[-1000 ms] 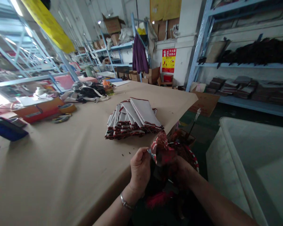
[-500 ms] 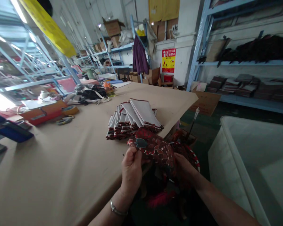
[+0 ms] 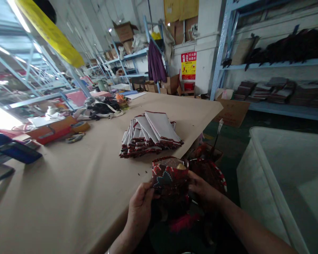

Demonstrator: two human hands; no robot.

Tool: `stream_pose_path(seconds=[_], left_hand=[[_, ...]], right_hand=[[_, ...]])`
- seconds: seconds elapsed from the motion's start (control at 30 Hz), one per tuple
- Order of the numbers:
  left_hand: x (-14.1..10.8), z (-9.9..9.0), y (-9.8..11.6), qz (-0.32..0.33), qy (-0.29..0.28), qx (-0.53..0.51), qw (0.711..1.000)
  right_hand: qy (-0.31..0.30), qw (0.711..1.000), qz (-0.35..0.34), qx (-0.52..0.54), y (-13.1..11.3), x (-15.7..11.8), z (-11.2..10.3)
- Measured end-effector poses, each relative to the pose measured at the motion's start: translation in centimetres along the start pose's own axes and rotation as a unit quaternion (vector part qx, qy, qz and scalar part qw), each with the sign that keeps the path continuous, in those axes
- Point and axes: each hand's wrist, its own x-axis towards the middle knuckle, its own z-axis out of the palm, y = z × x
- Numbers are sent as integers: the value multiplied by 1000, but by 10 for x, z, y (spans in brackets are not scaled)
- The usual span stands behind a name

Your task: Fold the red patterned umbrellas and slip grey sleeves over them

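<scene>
A dark red floral fabric pouch [image 3: 165, 180] is held between my two hands just past the table's near edge. Its mouth faces up, showing a paler lining and a small tan shape that I cannot make out. My left hand [image 3: 141, 203] pinches the pouch's lower left side, thumb on top. Around the right side my right hand [image 3: 202, 188] is closed, some of its fingers hidden by the cloth. Behind the pouch, a fanned stack of folded white-backed pieces with dark red edges [image 3: 151, 134] lies on the table.
The brown-covered table [image 3: 95, 176] stretches left and away. Scissors [image 3: 75, 137], a tape roll [image 3: 81, 126] and an orange-red box [image 3: 51, 130] lie at left. Below the right edge sits a round container with a red-white rim [image 3: 222, 176]; a large white bin [image 3: 267, 183] stands farther right.
The pouch has turned from lying sideways to upright, its mouth now showing. My left hand has moved slightly left and down, and both hands keep hold of the cloth.
</scene>
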Motion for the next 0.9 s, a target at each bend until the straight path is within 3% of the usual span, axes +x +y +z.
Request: stream_pose_path(seconds=[0.03, 0.1, 0.23, 0.33, 0.4, 0.47, 0.6, 0.73, 0.8, 0.9], left_hand=[[5, -1, 13, 31, -7, 25, 999], [19, -1, 43, 107, -15, 75, 991], [56, -2, 104, 241, -13, 111, 964], [88, 1, 129, 274, 5, 125, 953], [110, 8, 130, 304, -3, 186, 934], [130, 19, 125, 349, -37, 263, 899], [157, 39, 112, 393, -128, 437, 799], [169, 51, 110, 362, -168, 604, 690], [172, 53, 112, 337, -189, 658, 646], [175, 53, 115, 317, -212, 695, 610]], right_hand=[[-25, 999, -12, 17, -16, 7, 5], [-9, 1000, -24, 13, -49, 20, 14], [184, 974, -129, -29, -131, 31, 19], [296, 934, -197, -14, -184, 31, -2], [341, 925, -165, -40, -194, 29, -29], [381, 912, -83, -129, -173, 27, -62], [418, 840, 47, -344, -72, 11, -118], [427, 818, 88, -375, 16, -17, -135], [424, 816, 97, -381, 33, -22, -133], [403, 819, 53, -404, 16, -4, -114]])
